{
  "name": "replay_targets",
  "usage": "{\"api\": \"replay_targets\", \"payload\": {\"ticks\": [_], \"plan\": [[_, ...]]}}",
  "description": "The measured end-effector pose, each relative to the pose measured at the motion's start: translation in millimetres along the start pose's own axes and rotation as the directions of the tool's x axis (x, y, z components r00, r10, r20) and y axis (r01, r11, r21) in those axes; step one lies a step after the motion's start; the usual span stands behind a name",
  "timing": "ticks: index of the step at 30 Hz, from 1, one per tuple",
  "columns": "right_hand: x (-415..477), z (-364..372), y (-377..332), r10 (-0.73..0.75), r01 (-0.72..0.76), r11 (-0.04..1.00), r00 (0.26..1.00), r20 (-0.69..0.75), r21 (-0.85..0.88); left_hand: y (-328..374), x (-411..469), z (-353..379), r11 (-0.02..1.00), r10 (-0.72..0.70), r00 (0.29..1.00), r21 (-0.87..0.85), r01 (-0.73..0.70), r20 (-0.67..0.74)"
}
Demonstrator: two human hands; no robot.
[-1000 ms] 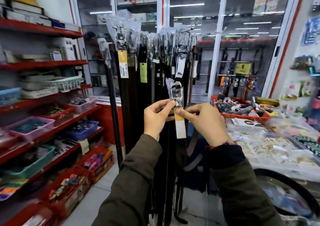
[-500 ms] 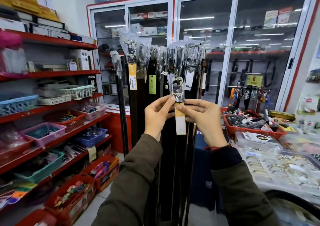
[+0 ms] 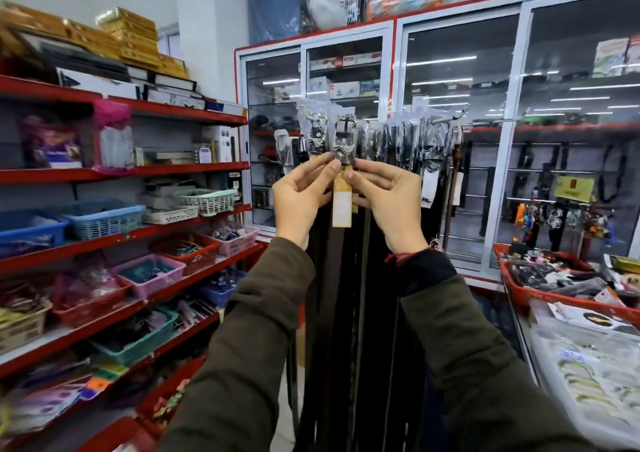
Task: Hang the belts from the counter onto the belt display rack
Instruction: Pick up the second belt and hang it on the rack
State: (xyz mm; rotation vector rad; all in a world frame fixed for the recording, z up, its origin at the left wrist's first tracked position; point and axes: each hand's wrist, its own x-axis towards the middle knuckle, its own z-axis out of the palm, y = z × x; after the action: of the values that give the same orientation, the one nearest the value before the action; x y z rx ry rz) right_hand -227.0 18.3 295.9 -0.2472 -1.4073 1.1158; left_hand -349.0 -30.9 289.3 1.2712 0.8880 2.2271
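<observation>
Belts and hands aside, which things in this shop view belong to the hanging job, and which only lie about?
Part of the job:
- belt with yellow tag, held by left hand and right hand
- hanging belts on the display rack

Lying about:
- baskets on red shelves
- glass cabinet
- red tray on the counter

Both hands, left hand (image 3: 300, 198) and right hand (image 3: 388, 198), are pinching one belt (image 3: 343, 146) between them. Hanging belts (image 3: 420, 139) are lying behind and right of the grip. Shelves (image 3: 114, 174) are standing left, a counter (image 3: 571, 340) right.
</observation>
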Motion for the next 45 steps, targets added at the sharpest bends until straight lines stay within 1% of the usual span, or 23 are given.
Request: {"api": "replay_targets", "payload": {"ticks": [5, 10, 17, 21, 27, 30, 32, 33, 35, 37, 38, 40, 42, 44, 45], "plan": [[16.9, 32.3, 1.2, -0.012, 0.011, 1.0, 1.0, 0.028, 0.029, 15.8, 16.6, -18.2, 0.997, 0.051, 0.998, 0.062, -0.049, -0.045], [36.2, 55.1, 0.2, -0.023, 0.024, 1.0, 1.0, 0.02, -0.012, 26.1, 36.8, -25.8, 0.998, 0.044, 0.994, 0.044, -0.04, -0.098], [56.5, 62.0, 5.1, 0.005, -0.006, 0.997, 1.0, -0.013, -0.077, 27.9, 61.1, -29.6, 0.995, -0.018, 0.996, 0.101, 0.027, -0.092], [55.1, 60.5, 12.8, 0.017, -0.018, 0.996, 1.0, -0.014, -0.085, 18.3, 62.7, -33.6, 0.993, -0.026, 0.995, 0.113, 0.037, -0.1], [57.1, 54.8, 22.2, 0.085, -0.086, 0.995, 0.996, -0.026, -0.056, 4.0, 70.1, -34.6, 0.986, -0.097, 0.992, 0.132, 0.107, -0.076], [60.9, 49.0, 25.8, 0.071, -0.079, 0.988, 0.996, -0.061, -0.134, -5.5, 75.3, -29.6, 0.981, -0.111, 0.99, 0.153, 0.123, -0.084], [61.7, 43.3, 32.9, 0.037, -0.052, 0.97, 0.997, -0.07, -0.236, -14.7, 75.5, -27.4, 0.967, -0.044, 0.994, 0.246, 0.068, -0.098], [61.4, 39.8, 38.1, 0.008, -0.028, 0.951, 0.998, -0.068, -0.309, -19.8, 73.4, -26.1, 0.945, 0.015, 0.995, 0.328, 0.018, -0.099], [57.9, 31.4, 47.9, -0.085, 0.044, 0.881, 0.994, -0.067, -0.471, -28.6, 62.4, -21.2, 0.863, 0.152, 0.986, 0.496, -0.097, -0.072], [47.7, 20.8, 53.4, -0.205, 0.126, 0.781, 0.977, -0.06, -0.612, -39.4, 47.8, -16.2, 0.73, 0.29, 0.957, 0.649, -0.213, -0.013], [40.1, 14.6, 55.7, -0.26, 0.164, 0.724, 0.965, -0.045, -0.67, -45.5, 39.2, -13.8, 0.65, 0.335, 0.942, 0.719, -0.244, 0.017], [23.8, 0.4, 61.2, -0.344, 0.218, 0.615, 0.939, -0.01, -0.758, -58.0, 22.2, -10.3, 0.506, 0.399, 0.915, 0.82, -0.267, 0.052], [7.2, -17.3, 67.7, -0.411, 0.237, 0.51, 0.911, 0.007, -0.827, -69.3, 4.7, -5.5, 0.394, 0.446, 0.888, 0.867, -0.306, 0.11], [-8.4, -38.8, 75.8, -0.445, 0.216, 0.412, 0.895, 0.011, -0.885, -83.3, -11.8, 0.5, 0.319, 0.438, 0.877, 0.877, -0.359, 0.2], [-16.5, -50.5, 80.0, -0.451, 0.192, 0.356, 0.893, 0.013, -0.915, -90.3, -20.2, 4.1, 0.299, 0.419, 0.875, 0.873, -0.385, 0.243]]}}
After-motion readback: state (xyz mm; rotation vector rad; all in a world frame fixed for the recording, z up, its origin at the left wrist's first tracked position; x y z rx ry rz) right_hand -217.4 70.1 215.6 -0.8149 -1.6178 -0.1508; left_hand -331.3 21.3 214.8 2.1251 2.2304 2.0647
